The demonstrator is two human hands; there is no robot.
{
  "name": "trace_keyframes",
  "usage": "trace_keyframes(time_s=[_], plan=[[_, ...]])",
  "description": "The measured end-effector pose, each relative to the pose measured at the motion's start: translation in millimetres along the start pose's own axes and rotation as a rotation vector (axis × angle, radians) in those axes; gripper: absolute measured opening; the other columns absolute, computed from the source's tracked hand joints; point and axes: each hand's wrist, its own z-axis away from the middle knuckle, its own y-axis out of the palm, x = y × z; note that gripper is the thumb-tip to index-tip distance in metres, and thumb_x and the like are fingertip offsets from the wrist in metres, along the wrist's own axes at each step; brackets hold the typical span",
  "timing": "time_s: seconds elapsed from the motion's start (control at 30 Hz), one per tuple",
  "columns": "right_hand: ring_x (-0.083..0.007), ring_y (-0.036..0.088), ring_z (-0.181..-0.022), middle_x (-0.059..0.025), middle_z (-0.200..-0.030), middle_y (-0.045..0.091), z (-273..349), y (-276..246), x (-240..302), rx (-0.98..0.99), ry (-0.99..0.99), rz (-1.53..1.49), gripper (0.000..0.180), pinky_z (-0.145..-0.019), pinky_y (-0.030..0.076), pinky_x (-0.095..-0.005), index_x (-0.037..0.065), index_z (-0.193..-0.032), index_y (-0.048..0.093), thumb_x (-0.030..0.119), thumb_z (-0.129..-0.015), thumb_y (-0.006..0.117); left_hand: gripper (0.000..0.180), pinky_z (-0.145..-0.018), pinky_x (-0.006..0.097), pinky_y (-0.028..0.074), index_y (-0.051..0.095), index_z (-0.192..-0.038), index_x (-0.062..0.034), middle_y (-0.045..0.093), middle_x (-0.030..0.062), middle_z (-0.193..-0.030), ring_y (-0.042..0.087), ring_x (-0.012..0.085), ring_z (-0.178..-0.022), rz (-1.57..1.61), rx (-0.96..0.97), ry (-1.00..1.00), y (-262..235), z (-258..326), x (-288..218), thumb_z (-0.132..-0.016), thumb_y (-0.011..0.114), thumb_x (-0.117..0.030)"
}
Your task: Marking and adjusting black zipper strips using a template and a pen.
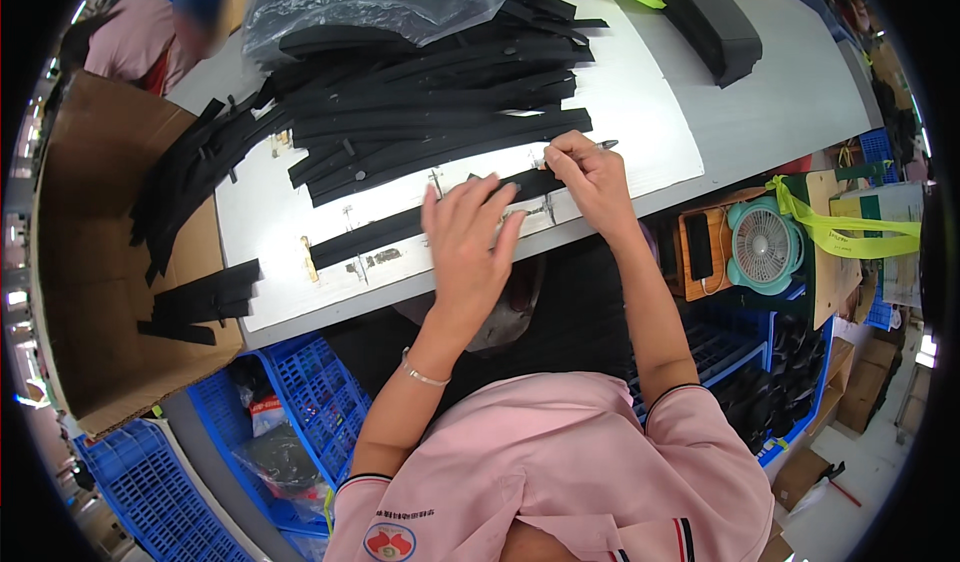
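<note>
Slim dark pen (608, 145) is clamped in right hand (592, 177); flat black strip (388, 230) could be skewed if spread-fingered left hand (468, 242) slips.

Grey worktable (790, 112), bare top surface at 2 o'clock; wooden side stand (826, 194) at 3 o'clock. Pale floor (880, 462) visible at 4 o'clock, brown cartons (872, 387) standing on it; blue slatted plastic crate (165, 502) at 8 o'clock. Bright white patches of light at 9 o'clock (16, 299) and 3 o'clock, lamps or windows indistinguishable; far surroundings small and warped near the rim.
</note>
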Motion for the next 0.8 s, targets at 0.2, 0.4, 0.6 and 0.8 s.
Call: trace_keyframes(time_s=[0.2, 0.4, 0.6, 0.8], plan=[[-0.0128, 0.061, -0.067, -0.0052, -0.085, 0.07, -1.1, 0.0, -3.2, 0.018, -0.042, 0.068, 0.02, -0.062, 0.047, -0.0267, -0.005, -0.091, 0.07, 0.013, -0.099, 0.067, 0.014, -0.114, 0.051, 0.037, 0.078, -0.104, -0.006, 0.071, 0.0051, -0.113, 0.062, 0.0265, -0.109, 0.031, -0.025, 0.043, 34.1, -17.4, -4.5, -0.09, 0.076, -0.008], [-0.0191, 0.064, -0.064, -0.0053, -0.084, 0.07, -1.0, 3.6, -5.4, 0.004, -0.094, 0.179, 0.018, -0.06, 0.048, -0.0287, -0.001, -0.091, 0.07, 0.015, -0.099, 0.068, 0.014, -0.113, 0.05, 0.038, 0.078, -0.103, -0.0061, 0.071, 0.0044, -0.112, 0.062, 0.0262, -0.108, 0.013, -0.037, 0.037, 34.0, -18.4, -5.3, -0.089, 0.077, -0.007], [-0.0177, 0.064, -0.062, -0.006, -0.08, 0.07, 2.3, 1.3, -2.6, -0.009, -0.096, 0.163, 0.018, -0.059, 0.048, -0.0295, 0.0, -0.088, 0.069, 0.014, -0.097, 0.069, 0.014, -0.113, 0.049, 0.038, 0.078, -0.102, -0.0061, 0.071, 0.004, -0.112, 0.062, 0.0265, -0.107, 0.004, -0.041, 0.034, 34.9, -17.4, -4.5, -0.088, 0.078, -0.007], [-0.0179, 0.064, -0.058, -0.0067, -0.069, 0.068, 3.4, -3.8, -13.0, 0.056, -0.102, 0.096, 0.02, -0.057, 0.048, -0.0311, 0.001, -0.083, 0.07, 0.017, -0.096, 0.068, 0.014, -0.113, 0.049, 0.038, 0.078, -0.101, -0.0057, 0.071, 0.0041, -0.112, 0.062, 0.0262, -0.108, 0.015, -0.044, 0.039, 37.5, -17.9, -5.5, -0.087, 0.078, -0.007]])
